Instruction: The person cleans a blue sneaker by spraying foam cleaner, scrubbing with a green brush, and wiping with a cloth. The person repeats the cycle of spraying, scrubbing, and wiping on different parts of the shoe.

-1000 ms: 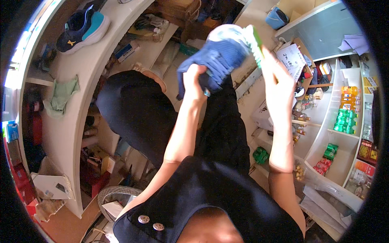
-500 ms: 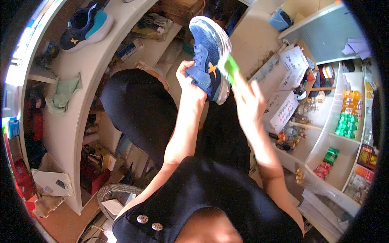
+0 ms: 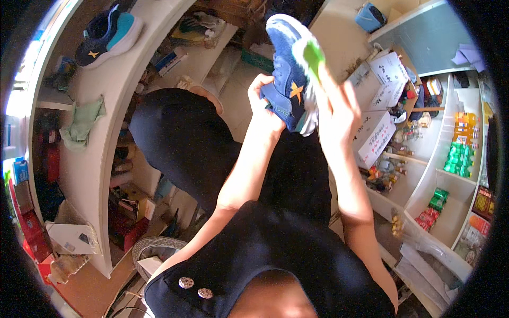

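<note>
Left hand (image 3: pixel 263 103) grips blue shoe (image 3: pixel 286 69) by heel. Right hand (image 3: pixel 336 108), at its 3 o'clock, presses green cloth (image 3: pixel 313 53) on sole, fingers closed.

counts: two blue sneakers, one held up (image 3: pixel 289 79), one on the white shelf (image 3: pixel 106 34); two hands, left hand (image 3: pixel 265 108), right hand (image 3: pixel 336 114); one green cloth (image 3: pixel 82 124); two white cartons (image 3: pixel 379 100); two silver buttons (image 3: pixel 192 287); one round basket (image 3: pixel 156 249)

The person wears a black sleeveless top (image 3: pixel 275 254) with two silver buttons (image 3: pixel 192 287) and black trousers (image 3: pixel 180 138).
</note>
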{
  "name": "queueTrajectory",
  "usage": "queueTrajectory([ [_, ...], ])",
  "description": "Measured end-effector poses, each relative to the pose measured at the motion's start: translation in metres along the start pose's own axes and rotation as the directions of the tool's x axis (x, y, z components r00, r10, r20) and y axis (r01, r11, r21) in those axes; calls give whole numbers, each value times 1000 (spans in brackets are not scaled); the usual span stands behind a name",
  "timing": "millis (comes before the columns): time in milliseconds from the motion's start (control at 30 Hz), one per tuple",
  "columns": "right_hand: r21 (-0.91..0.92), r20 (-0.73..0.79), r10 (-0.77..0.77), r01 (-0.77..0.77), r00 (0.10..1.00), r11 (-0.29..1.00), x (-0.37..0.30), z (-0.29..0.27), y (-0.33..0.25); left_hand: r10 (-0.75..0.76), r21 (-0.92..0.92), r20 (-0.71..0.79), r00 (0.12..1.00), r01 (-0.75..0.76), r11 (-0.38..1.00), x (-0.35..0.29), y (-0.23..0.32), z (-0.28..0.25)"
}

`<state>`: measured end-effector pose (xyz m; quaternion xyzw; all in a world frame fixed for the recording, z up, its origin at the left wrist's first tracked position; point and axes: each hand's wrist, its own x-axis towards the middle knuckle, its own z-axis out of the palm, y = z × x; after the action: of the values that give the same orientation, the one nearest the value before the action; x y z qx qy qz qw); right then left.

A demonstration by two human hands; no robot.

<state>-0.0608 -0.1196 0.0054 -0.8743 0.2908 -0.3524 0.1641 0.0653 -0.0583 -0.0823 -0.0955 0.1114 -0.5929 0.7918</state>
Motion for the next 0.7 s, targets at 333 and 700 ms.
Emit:
queueTrajectory([
  [333,-24,150,102,-100,983,995,-61,-8,-5,91,107,-135,987,-77,991,-3,6,7],
  [700,77,139,102,-113,985,991,-60,-6,-10,112,112,-61,992,-105,988,-8,5,21],
])
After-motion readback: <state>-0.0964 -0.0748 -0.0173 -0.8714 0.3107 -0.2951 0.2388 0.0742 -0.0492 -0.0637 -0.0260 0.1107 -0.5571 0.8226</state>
